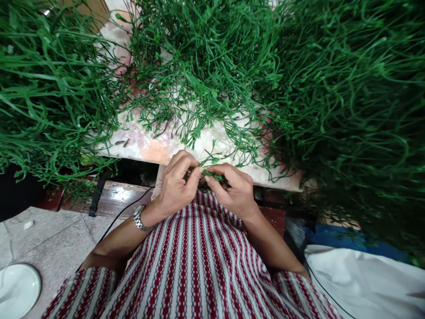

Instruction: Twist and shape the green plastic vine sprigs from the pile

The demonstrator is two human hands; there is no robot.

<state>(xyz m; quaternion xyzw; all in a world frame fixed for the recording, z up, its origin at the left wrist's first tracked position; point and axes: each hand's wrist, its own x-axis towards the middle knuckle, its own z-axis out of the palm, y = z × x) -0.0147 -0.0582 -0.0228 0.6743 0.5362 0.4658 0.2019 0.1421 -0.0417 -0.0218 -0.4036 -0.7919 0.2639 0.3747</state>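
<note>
We look down at two bare hands meeting just in front of the cloth (pixel 156 149)'s near edge, above the striped shirt (pixel 195 266). Between them sit the stems (pixel 219 178), a small green tuft with thin ends poking out toward the cloth. Our left hand (pixel 177 179) pinches at the tuft with thumb and forefinger; our right hand (pixel 234 188) has its fingers curled round the rest, thumb pressed in from below.

We judge the step in hand to be close fingertip work on this one tuft, perhaps sorting or nipping (the fingers hide exactly which). The next move, we think, calls for a firm hold on the right and a small, light pull or twist on the left, so that nothing thin gets crushed. Three heaps lie around us: the left heap (pixel 56 88), the middle heap (pixel 212 48) straight ahead, and the right heap (pixel 348 97).
</note>
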